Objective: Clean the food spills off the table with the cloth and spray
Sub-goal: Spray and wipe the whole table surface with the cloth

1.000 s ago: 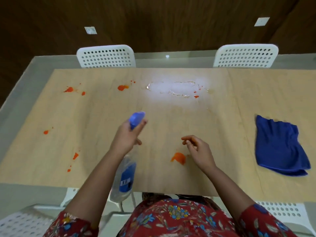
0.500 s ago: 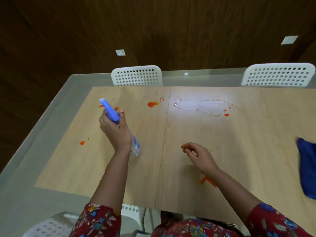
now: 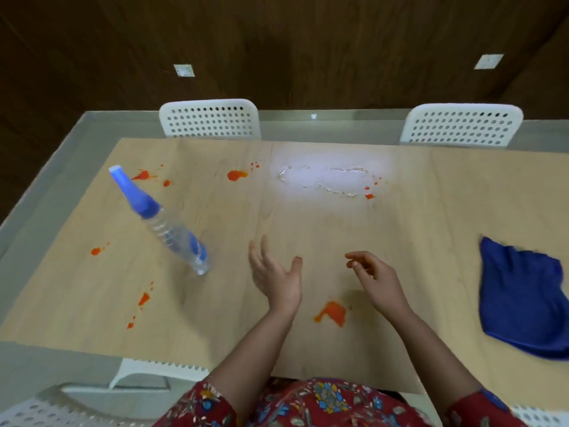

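Observation:
A clear spray bottle (image 3: 166, 224) with a blue nozzle stands on the wooden table (image 3: 308, 241) at the left, with no hand on it. My left hand (image 3: 275, 277) hovers to its right, fingers straight, holding nothing. My right hand (image 3: 377, 280) hangs over the table's middle with fingers loosely curled, also holding nothing. A crumpled blue cloth (image 3: 526, 298) lies at the right edge. Orange food spills mark the table: a large one (image 3: 332, 312) between my wrists, one (image 3: 236, 175) at the back, others at the far left. A wet sprayed patch (image 3: 326, 181) glistens at the back centre.
Two white perforated chairs (image 3: 211, 118) stand behind the table's far side, the second (image 3: 462, 124) at the right. Another white chair (image 3: 92, 402) is at the near left beside me. A grey glass border (image 3: 40, 186) rims the wooden top.
My left hand has set the spray bottle down at the left and moved right, away from it. The view has swung back to the right, and the cloth is in view again.

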